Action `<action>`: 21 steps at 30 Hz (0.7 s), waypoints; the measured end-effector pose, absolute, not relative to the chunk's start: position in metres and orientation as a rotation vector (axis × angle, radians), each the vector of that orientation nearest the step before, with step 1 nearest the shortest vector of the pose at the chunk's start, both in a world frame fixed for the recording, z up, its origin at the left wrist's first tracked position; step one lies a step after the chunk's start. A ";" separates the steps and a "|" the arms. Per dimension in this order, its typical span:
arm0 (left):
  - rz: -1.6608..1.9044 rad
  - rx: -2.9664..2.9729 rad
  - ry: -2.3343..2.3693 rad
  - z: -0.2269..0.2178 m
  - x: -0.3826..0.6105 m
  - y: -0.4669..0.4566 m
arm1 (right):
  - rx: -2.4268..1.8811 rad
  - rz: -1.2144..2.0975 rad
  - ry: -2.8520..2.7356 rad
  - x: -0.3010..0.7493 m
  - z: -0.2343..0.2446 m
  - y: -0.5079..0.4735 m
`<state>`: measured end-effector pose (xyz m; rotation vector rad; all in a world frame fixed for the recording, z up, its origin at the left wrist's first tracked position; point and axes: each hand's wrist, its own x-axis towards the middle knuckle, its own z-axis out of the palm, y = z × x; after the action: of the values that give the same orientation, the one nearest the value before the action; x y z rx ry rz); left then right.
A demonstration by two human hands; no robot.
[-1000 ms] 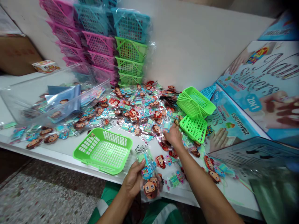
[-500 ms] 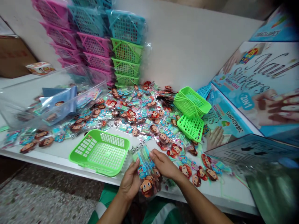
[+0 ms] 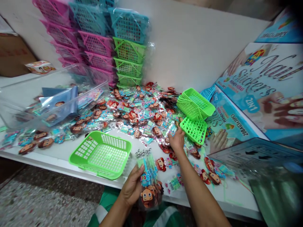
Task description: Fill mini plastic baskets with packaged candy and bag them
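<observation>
My left hand (image 3: 132,187) is closed around a bundle of cartoon-face keychain packets (image 3: 149,181) at the table's near edge. My right hand (image 3: 177,139) reaches forward into the spread of keychain packets (image 3: 142,113) on the white table (image 3: 59,156), its fingers curled on one packet beside a small tipped green basket (image 3: 194,130). An empty green basket (image 3: 101,154) lies just left of my left hand. A nested stack of green baskets (image 3: 196,105) stands behind the tipped one.
Wrapped pink, blue and green baskets (image 3: 104,47) are stacked against the back wall. A clear plastic bin (image 3: 47,101) with packets lies at the left. Large nail-sticker boxes (image 3: 262,91) crowd the right side. A cardboard box (image 3: 14,56) stands far left.
My right hand left the bundle in my left hand and reached forward again to the packets near the tipped green basket. My left hand stayed put with the bundle.
</observation>
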<state>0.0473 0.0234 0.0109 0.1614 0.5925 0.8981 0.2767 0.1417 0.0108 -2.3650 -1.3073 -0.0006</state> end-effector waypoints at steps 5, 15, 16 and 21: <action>0.911 0.192 0.598 0.016 0.043 0.026 | -2.243 -0.005 -1.317 0.277 0.017 0.137; 0.964 0.042 0.574 0.009 0.052 0.033 | -1.558 0.973 -1.466 0.210 0.040 0.040; 0.968 0.027 0.572 0.009 0.053 0.033 | -1.534 0.995 -1.455 0.203 0.040 0.032; 0.953 0.011 0.594 0.008 0.051 0.031 | -1.626 0.939 -1.778 0.203 0.040 0.032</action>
<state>0.0515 0.0315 0.0084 0.0112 0.5940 0.9529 0.2031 0.0323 0.0398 -1.6262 -1.7783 0.9386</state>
